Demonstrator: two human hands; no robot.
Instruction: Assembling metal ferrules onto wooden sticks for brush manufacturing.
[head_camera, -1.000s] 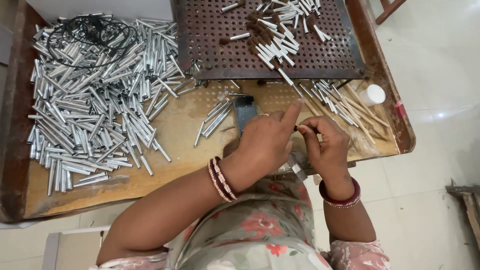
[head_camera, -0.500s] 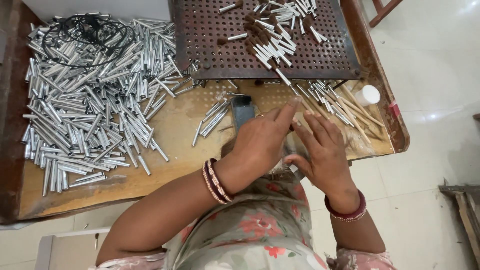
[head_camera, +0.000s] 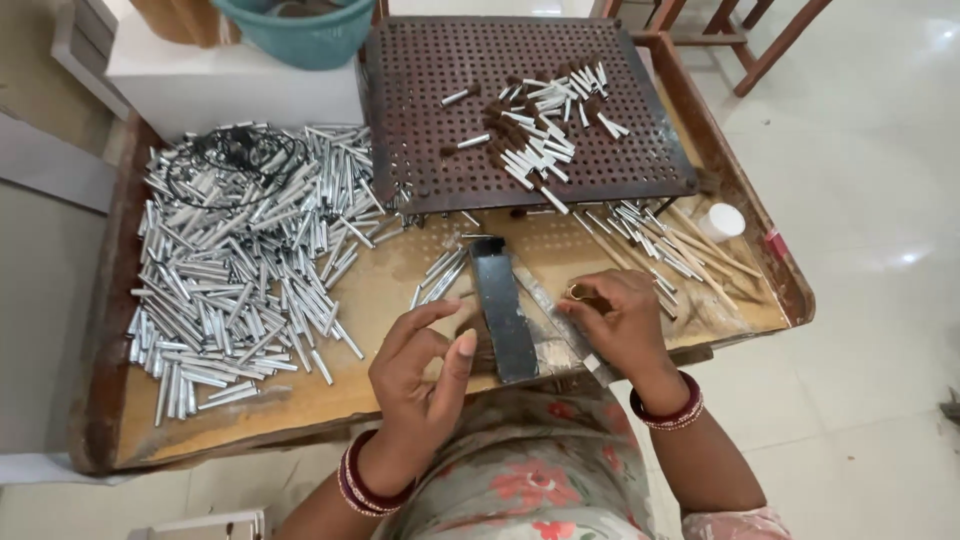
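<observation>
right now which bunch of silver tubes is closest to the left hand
The small cluster of tubes just above the left hand, beside the dark flat bar. The big pile lies farther left; the tubes on the perforated tray lie farther away.

This place is a small workshop for hand assembly. A worn wooden desk (head_camera: 250, 400) carries a big heap of short metal tubes (head_camera: 240, 270) and a perforated metal plate (head_camera: 420, 120) with more pieces, on a tiled floor (head_camera: 880, 300).
</observation>
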